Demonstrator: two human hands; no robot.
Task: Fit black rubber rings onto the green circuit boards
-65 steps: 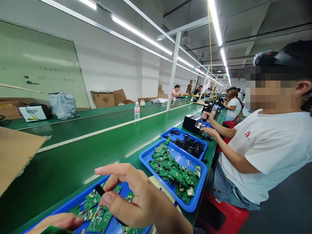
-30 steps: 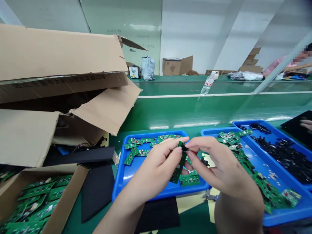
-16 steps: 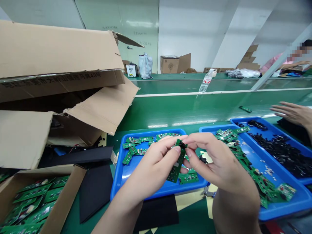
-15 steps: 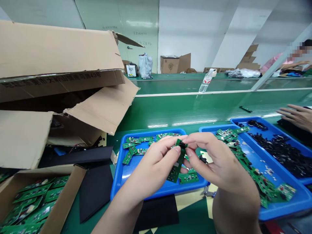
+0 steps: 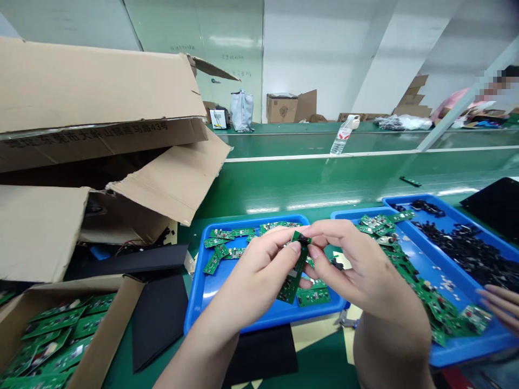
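Note:
My left hand [image 5: 255, 278] grips a narrow green circuit board [image 5: 287, 290] between thumb and fingers, holding it tilted above a blue tray [image 5: 193, 292]. Near the board's upper end sits a small black part [image 5: 303, 241]. The thumb and index finger of my right hand [image 5: 359, 267] pinch at that end, against the black part and the board's edge. More green circuit boards [image 5: 314, 295] lie in the tray under my hands. My fingers hide some of the held board.
To the right, a blue tray [image 5: 466, 351] holds circuit boards and white bits; another holds black parts [image 5: 458, 243]. A co-worker's hand [image 5: 503, 305] reaches in there. At left are a large cardboard box [image 5: 101, 81] and a smaller box [image 5: 121, 319] of boards. A bottle [image 5: 343, 138] stands behind.
The co-worker's hand at the right has moved down and nearer, over the tray edges, uncovering a black sheet. My own hands and the circuit board are almost unmoved.

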